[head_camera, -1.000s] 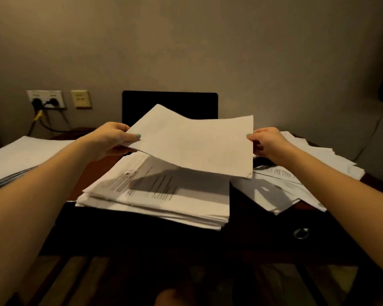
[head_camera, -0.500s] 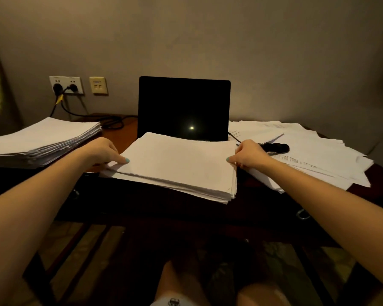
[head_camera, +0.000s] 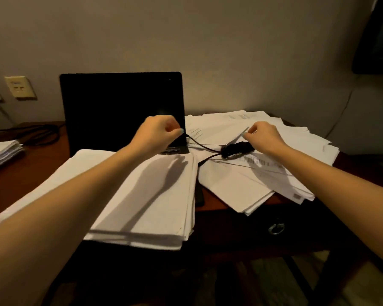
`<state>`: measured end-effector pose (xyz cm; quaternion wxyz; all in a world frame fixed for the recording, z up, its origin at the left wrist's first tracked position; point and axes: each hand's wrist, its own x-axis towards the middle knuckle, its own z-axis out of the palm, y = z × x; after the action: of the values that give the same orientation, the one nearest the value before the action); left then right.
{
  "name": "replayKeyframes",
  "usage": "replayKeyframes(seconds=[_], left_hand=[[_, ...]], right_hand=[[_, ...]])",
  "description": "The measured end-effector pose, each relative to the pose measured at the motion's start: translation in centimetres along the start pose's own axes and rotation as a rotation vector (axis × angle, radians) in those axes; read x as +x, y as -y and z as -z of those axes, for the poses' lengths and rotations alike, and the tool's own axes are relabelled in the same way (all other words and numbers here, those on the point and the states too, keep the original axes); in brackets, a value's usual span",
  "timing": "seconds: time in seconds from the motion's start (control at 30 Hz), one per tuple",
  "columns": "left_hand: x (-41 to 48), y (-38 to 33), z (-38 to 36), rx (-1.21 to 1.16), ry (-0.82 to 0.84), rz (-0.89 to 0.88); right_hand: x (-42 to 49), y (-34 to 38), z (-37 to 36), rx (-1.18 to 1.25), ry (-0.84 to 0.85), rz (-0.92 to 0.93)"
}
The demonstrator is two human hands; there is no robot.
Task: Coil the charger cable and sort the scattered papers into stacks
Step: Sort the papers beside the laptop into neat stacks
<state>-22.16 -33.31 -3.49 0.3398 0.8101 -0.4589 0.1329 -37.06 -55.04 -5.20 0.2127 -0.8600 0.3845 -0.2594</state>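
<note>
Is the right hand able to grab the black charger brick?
Probably yes. The right hand is just beside the brick, which lies uncovered on top of the papers.

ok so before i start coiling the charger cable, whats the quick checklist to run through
1. Left hand pinching the charger cable at the laptop edge: ok.
2. Plug out of the laptop: cannot tell, the left hand hides it.
3. Right hand gripping the charger brick: cannot tell, its fingers curl right over it.
4. Cable clear of the scattered papers: not ok, it lies across them.
5. Centre paper stack squared and out of the way: ok.
</note>
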Motion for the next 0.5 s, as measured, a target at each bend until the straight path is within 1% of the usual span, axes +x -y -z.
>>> replayKeyframes(seconds=[0.1,0.17,0.23,0.3,0.37,0.43,0.5], left_hand=[[3.7,-2.7,-4.1,0.034,0.125,-0.067],[6.0,-4.2,-6.8,0.046,0.194,-0.088],[8.2,-5.1,-9.5,0.04,0.258,-0.055],[10.1,-5.5,-12.0,0.04,0.336,0.024],[11.6,-5.5,-14.2,0.064,0.421,0.098],[12.8,-5.3,-15.8,0.09,0.484,0.122],[13.7,-5.0,-16.9,0.091,0.536,0.127]], right_hand=[[2.5,-3.9,0.7,-0.009,-0.011,-0.054],[4.1,-6.6,1.0,-0.006,0.012,-0.088],[5.4,-8.9,1.0,0.003,0.047,-0.121],[6.8,-11.0,0.9,-0.029,0.072,-0.119],[8.4,-12.6,0.7,-0.108,0.105,-0.102],[10.2,-13.3,0.6,-0.205,0.155,-0.112],[11.9,-13.4,0.5,-0.306,0.168,-0.112]])
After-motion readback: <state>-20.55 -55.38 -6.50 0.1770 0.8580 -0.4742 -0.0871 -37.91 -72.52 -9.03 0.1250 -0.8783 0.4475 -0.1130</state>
